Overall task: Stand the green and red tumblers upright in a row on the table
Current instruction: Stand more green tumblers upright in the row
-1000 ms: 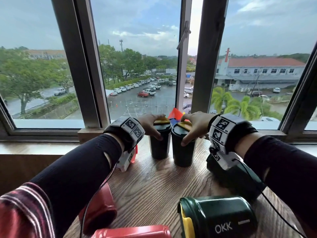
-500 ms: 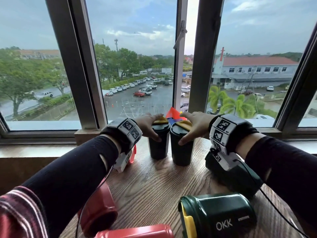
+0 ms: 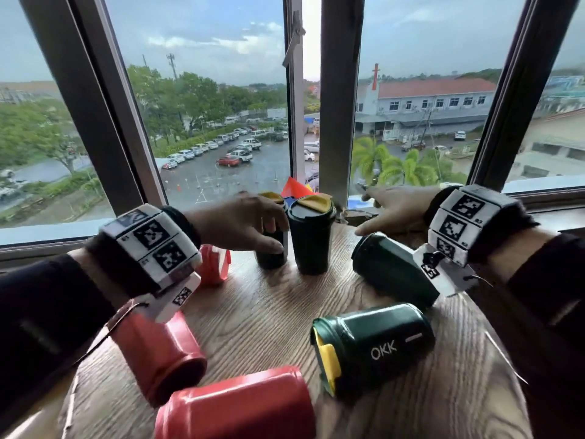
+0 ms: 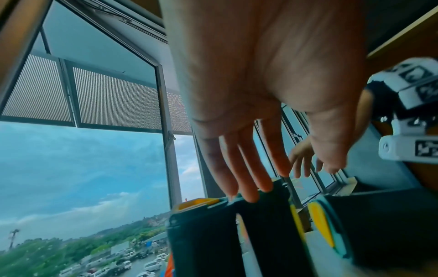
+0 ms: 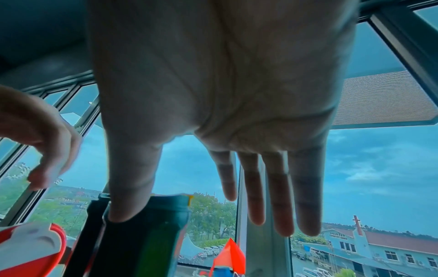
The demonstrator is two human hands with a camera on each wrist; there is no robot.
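Note:
Two dark green tumblers with yellow lid tabs stand upright side by side at the back of the round wooden table (image 3: 259,315). My left hand (image 3: 266,223) hangs over the left tumbler (image 3: 269,261), its fingers (image 4: 249,195) straight and just touching the lid, with the thumb in front of the cup. The right tumbler (image 3: 311,239) stands free. Off to the right, my right hand (image 3: 373,210) is spread open and holds nothing, which the right wrist view also shows (image 5: 213,206). Two green tumblers (image 3: 392,267) (image 3: 373,343) and two red ones (image 3: 158,353) (image 3: 234,407) lie on their sides.
A third red tumbler (image 3: 213,264) shows behind my left wrist near the table's back left. The window sill (image 3: 373,213) and frame (image 3: 335,122) close off the back. A small red flag (image 3: 292,186) pokes up behind the upright cups.
My right hand has let go of the right upright tumbler and swung to the right. My left hand has loosened on the left tumbler's lid. Both cups still stand.

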